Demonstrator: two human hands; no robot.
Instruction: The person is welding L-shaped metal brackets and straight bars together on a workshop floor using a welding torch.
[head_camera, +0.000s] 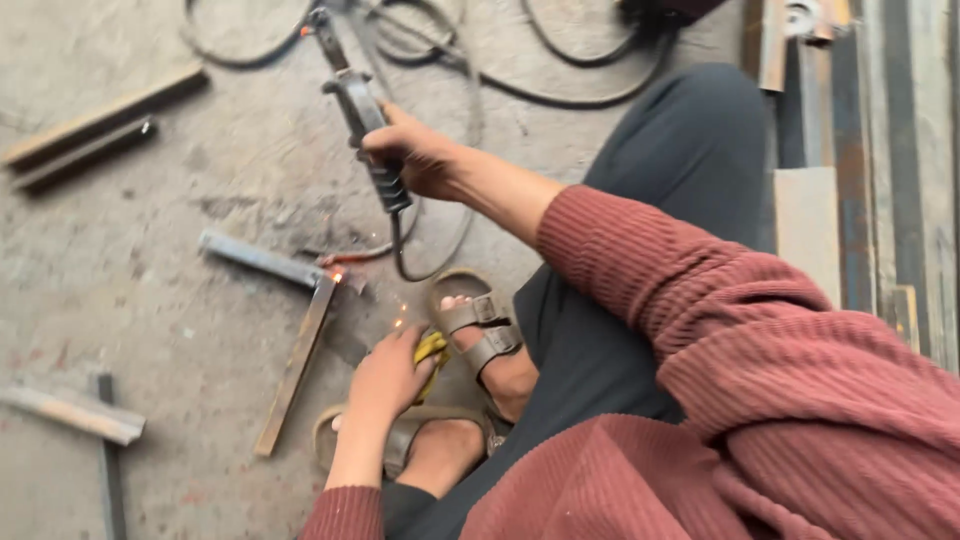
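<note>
Nearest, maroon ribbed sleeves (760, 400) and dark trousers (680, 180), knees bent in a low squat over a concrete floor (180, 300). Below them, two feet in tan strapped sandals (480, 330), planted just beside the work.

Left hand (385, 375) down low between the sandals, fingers curled shut around something yellow (432, 350) — too small and covered to tell what it is. Kept close to the body, apparently tucked clear of the hot joint.

A little further out, two flat steel bars (300, 350) meeting at an angle on the floor, a small orange glow (337, 277) right at the junction and a spark or two near the left hand. Laid flat, likely so the joint stays put unaided.

Beyond that, right hand (410, 160) clamped on the dark handle of a welding electrode holder (365, 120), lifted well above the joint, its cable (430, 250) looping down and away.

Further off — loose steel offcuts (90, 130) at left, more black cables coiled at the top, steel stock (850, 150) stacked along the right edge.
</note>
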